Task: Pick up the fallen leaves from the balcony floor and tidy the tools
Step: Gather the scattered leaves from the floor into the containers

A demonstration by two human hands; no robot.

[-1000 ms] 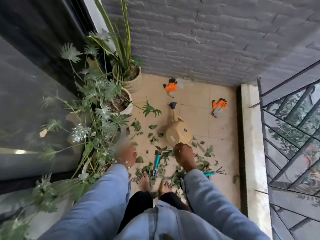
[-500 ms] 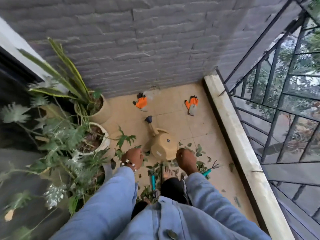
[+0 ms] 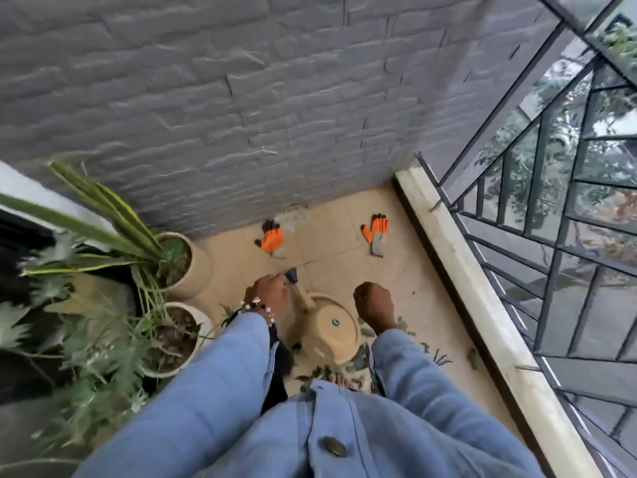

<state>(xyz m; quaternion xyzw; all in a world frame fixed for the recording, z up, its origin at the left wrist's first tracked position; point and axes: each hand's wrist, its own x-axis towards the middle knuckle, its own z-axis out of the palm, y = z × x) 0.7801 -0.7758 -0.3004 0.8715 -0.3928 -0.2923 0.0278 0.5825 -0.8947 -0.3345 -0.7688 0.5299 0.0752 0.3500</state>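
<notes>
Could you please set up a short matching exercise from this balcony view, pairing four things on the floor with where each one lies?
Things:
1. watering can
2. left glove
3. right glove
4. snake plant pot

Places:
A. close to the kerb under the railing
B. on the left, near the brick wall
C. between the person's two hands
D. at the foot of the brick wall, beyond the can's spout

Pairs: 1-C, 2-D, 3-A, 4-B

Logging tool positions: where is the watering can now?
The watering can stands on the tiled floor in the middle of the head view, between the left hand and the right hand, spout toward the wall.
</notes>
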